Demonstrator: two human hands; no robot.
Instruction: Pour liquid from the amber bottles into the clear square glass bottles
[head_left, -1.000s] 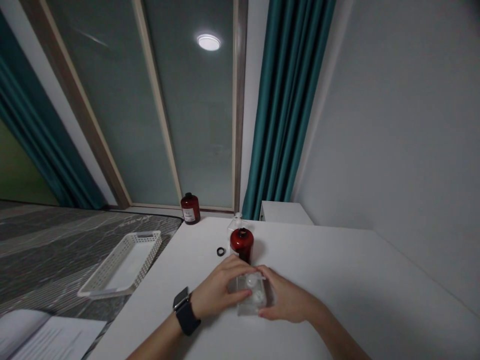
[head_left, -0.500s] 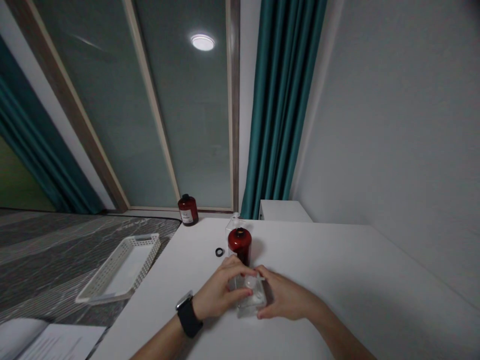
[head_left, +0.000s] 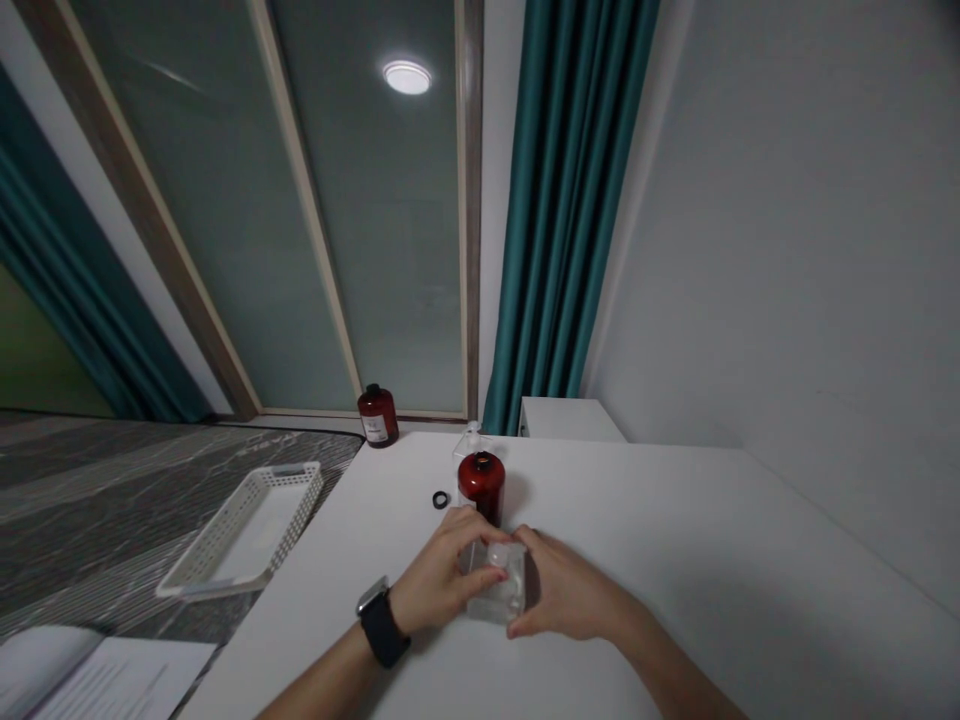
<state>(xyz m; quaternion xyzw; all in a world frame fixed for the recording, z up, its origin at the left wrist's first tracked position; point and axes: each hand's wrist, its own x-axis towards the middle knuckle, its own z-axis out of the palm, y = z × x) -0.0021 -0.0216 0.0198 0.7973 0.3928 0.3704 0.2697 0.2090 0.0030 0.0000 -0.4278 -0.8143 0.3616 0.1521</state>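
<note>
- teal curtains point(head_left: 581, 200) and glazed panels point(head_left: 397, 240) stand behind a white worktop point(head_left: 675, 560).
- left hand point(head_left: 446, 565): half-closed, fingers and thumb bent over the left part of a clear container point(head_left: 495, 603).
- right hand point(head_left: 562, 585): curved partly open, thumb and fingers gripping the container's right side.
- clear container: on the near part of the worktop, between both hands.
- just beyond: an upright red-brown bottle point(head_left: 481, 485), a black ring point(head_left: 440, 499) to its left.

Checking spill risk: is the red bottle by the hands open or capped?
Open, it appears: the near bottle shows a hollow mouth, while the far bottle has a solid black top.
</note>
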